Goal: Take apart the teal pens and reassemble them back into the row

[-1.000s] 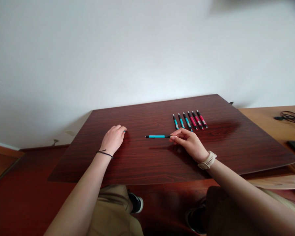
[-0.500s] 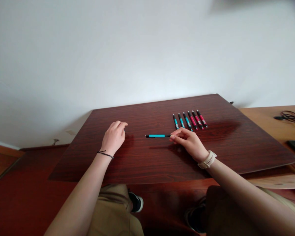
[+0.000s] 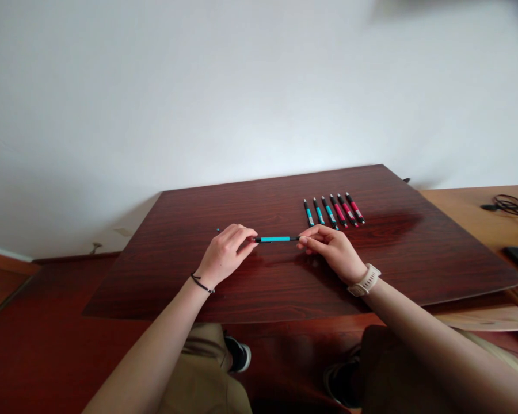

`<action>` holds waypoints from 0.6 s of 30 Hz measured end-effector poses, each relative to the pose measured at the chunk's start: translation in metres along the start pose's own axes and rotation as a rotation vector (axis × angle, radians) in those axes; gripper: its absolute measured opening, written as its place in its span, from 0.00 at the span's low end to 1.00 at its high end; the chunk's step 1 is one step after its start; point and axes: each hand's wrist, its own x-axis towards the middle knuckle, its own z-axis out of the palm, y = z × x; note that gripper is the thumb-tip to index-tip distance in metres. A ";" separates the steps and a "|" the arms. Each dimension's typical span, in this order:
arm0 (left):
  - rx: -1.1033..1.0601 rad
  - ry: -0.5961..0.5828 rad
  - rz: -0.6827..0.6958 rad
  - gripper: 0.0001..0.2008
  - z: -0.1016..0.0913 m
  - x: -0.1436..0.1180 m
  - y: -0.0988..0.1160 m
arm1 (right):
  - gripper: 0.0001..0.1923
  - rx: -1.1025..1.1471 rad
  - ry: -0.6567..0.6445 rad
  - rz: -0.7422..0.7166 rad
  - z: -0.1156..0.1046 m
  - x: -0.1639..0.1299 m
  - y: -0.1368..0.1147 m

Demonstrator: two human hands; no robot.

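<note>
Small dark part lies on table, left of teal pen. Left hand pinches teal pen at left tip; right hand pinches right end, steadying it level above table. Pen row parked beyond teal pen, right, sorted teal then red.

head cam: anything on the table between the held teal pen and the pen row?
Nothing: bare tabletop separates the teal pen from the pen row in the head view.

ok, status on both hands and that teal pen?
Left hand pinching the teal pen at its left end, right hand gripping the other end. Pen level, just above the table. Six pens in a row behind, clear of it.
</note>
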 end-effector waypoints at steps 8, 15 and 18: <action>-0.069 -0.005 -0.004 0.10 0.000 0.004 0.006 | 0.24 0.027 0.000 0.003 -0.001 0.001 0.004; -0.230 0.007 -0.175 0.13 0.003 0.002 0.007 | 0.23 0.044 -0.033 -0.015 -0.001 0.000 0.006; -0.333 0.035 -0.230 0.14 0.007 0.001 0.009 | 0.23 0.044 -0.011 -0.014 -0.001 0.001 0.007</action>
